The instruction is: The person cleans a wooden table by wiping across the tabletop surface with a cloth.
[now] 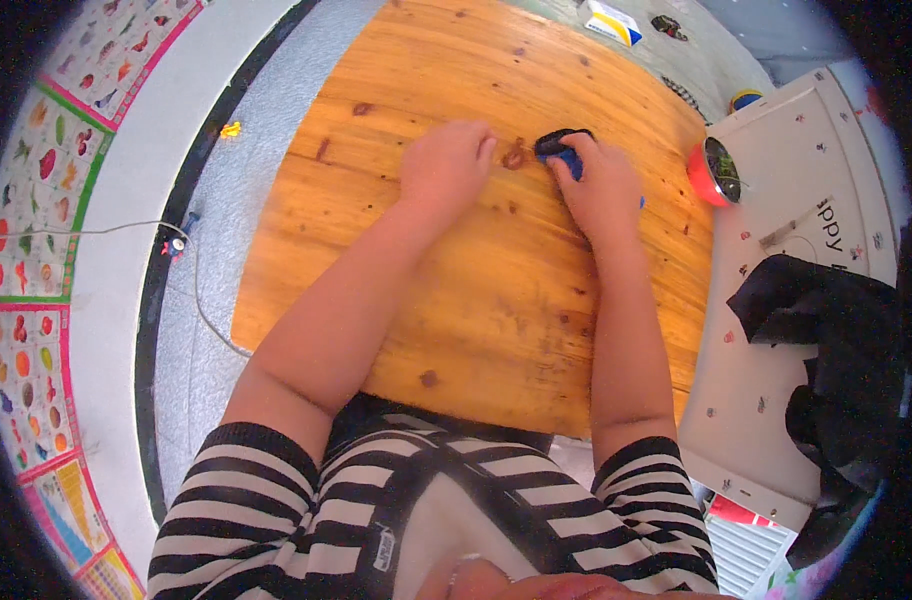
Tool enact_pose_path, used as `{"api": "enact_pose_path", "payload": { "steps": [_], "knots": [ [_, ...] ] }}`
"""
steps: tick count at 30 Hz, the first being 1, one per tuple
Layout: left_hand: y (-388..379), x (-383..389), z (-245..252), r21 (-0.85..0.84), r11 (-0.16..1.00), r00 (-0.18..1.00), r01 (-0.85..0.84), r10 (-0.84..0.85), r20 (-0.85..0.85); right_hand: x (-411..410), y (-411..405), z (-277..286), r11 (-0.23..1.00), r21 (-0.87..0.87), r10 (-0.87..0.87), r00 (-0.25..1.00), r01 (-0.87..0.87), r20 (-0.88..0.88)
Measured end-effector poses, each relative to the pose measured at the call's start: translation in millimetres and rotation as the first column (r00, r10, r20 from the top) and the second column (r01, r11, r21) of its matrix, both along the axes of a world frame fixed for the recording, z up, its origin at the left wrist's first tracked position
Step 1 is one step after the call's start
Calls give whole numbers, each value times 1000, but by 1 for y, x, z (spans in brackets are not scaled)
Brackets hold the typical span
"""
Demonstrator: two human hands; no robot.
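Note:
My right hand (602,176) is closed around a blue and black object (565,144) over the wooden table (486,300); its kind cannot be told, as my fingers cover much of it. A small blue bit shows at the outer side of that hand. To the left, my left hand (447,163) is held above the planks with its fingers curled in. Whether it holds something small is hidden. Between both hands, bare wood with a dark knot shows.
A red pot with a green plant (712,171) stands at the table's right edge, beside a pale printed panel (771,300) with black cloth (823,337) on it. A white, blue and yellow box (610,22) lies beyond the far edge. A thin cable (199,289) runs at left.

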State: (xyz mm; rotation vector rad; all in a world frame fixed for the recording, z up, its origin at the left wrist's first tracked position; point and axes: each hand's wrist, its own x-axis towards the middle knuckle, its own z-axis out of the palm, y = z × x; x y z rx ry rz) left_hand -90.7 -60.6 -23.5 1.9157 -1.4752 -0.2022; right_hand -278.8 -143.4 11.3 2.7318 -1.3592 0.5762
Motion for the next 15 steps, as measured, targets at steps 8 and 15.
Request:
{"api": "enact_pose_path", "payload": {
  "steps": [8, 15],
  "knots": [
    [-1, -1, -2, -19, 1000, 1000, -16, 16, 0, 15, 27, 10, 876, 116, 465, 883, -469, 62],
    [-4, 4, -11, -96, 994, 998, -58, 60, 21, 23, 43, 16, 741, 314, 584, 801, -593, 134]
  ]
}}
